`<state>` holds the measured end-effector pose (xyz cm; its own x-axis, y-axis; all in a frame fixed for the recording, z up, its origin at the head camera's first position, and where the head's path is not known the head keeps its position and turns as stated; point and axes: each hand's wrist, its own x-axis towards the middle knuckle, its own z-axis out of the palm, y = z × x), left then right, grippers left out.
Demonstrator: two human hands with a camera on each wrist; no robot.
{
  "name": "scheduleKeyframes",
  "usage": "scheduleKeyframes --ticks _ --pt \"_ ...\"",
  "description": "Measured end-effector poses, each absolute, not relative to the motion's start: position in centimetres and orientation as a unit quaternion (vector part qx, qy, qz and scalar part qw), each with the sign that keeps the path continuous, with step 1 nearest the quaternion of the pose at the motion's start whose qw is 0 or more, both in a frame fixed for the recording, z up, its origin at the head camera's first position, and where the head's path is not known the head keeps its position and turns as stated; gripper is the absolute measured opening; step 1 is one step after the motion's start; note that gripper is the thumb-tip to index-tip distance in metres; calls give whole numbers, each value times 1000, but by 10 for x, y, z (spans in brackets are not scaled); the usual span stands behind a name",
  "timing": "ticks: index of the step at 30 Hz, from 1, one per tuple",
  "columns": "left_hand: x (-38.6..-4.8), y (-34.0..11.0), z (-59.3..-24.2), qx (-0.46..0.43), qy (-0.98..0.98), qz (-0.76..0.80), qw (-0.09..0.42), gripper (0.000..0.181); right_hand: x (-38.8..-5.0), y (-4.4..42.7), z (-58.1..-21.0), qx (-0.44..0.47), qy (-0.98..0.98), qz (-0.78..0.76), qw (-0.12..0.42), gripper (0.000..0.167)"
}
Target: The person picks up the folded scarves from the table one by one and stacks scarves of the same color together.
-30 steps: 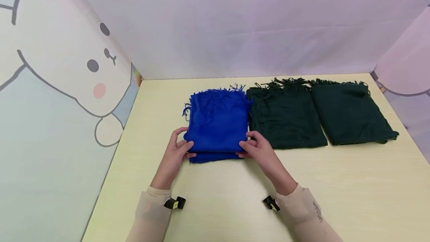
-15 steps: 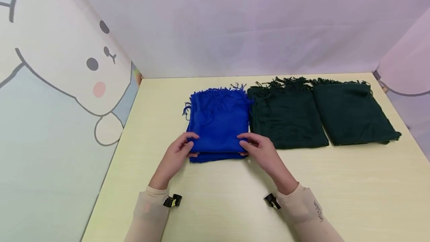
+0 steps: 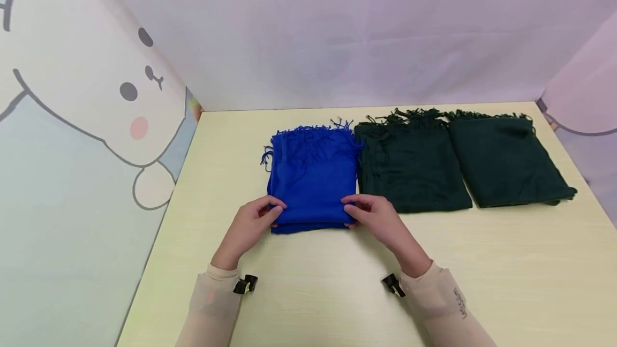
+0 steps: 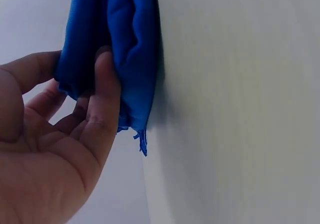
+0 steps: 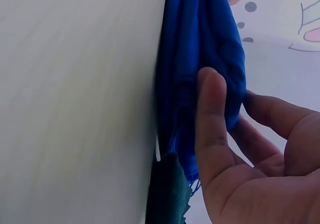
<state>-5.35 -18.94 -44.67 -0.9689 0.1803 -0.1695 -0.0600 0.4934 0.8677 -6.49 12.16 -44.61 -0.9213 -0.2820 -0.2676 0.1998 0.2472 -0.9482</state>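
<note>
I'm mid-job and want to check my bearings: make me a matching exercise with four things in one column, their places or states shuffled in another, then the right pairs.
Things
1. Folded blue fringed cloth
2. Bare left hand
3. Bare right hand
4. Flat, pale wood-grain table

Places and states
A. Pinches the near right corner of the blue cloth
B. Lies beneath the cloths
C. Leftmost in the row, beside a folded dark green fringed cloth
D. Pinches the near left corner of the blue cloth

Pairs: 1-C, 2-D, 3-A, 4-B
</note>
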Motion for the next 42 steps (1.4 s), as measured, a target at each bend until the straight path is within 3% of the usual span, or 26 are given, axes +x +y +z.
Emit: scheduleKeyframes --ticks 22,27,35,42 --pt "-68 -184 -440 40 904 385 183 14 -69 117 -446 -68 810 -532 237 32" --pt "-67 -179 -439 52 920 358 151 11 -69 119 -442 -79 822 -509 243 36" --pt "-66 -169 -441 36 933 357 23 11 -67 124 -437 -79 820 -504 261 41" --pt "-71 -139 -435 94 920 381 -20 10 -66 140 -435 -81 808 -538 228 43"
